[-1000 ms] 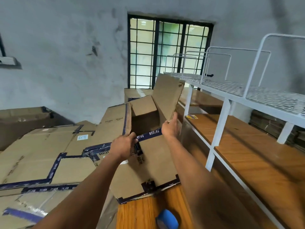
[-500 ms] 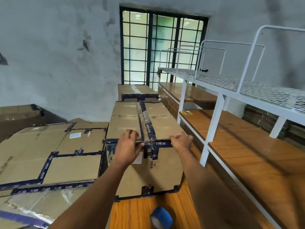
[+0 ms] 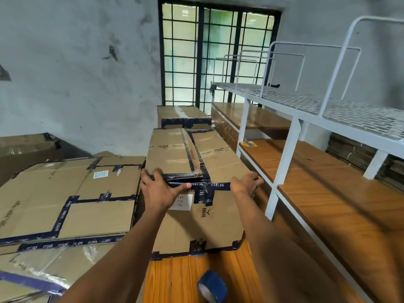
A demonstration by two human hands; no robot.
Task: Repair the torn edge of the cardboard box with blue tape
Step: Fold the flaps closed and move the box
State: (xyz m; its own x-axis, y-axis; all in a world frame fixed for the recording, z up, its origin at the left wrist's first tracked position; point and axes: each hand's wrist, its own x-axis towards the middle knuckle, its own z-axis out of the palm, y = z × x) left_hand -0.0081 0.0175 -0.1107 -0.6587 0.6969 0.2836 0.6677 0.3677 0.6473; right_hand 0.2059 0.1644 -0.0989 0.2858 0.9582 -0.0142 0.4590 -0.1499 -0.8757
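Note:
A brown cardboard box (image 3: 209, 224) with dark blue printed tape along its edges stands on a wooden surface in front of me. My left hand (image 3: 160, 189) grips the near edge of its left top flap (image 3: 172, 153), which is raised slightly, thumb under the flap. My right hand (image 3: 246, 183) holds the box's upper right front corner, fingers curled over the right top flap (image 3: 218, 156), which lies flat. A roll of blue tape (image 3: 213, 286) stands on edge on the wood near the bottom of the view, apart from both hands.
Flattened cardboard sheets (image 3: 72, 193) are stacked to the left. Another taped box (image 3: 183, 117) sits behind, before a barred window (image 3: 218, 55). A white metal rack (image 3: 306, 110) with wooden shelves (image 3: 328, 193) runs along the right.
The box's left top flap has lifted a little at its near edge under my left hand. My right hand has shifted right to the box's corner. A second ago both flaps stood wide open.

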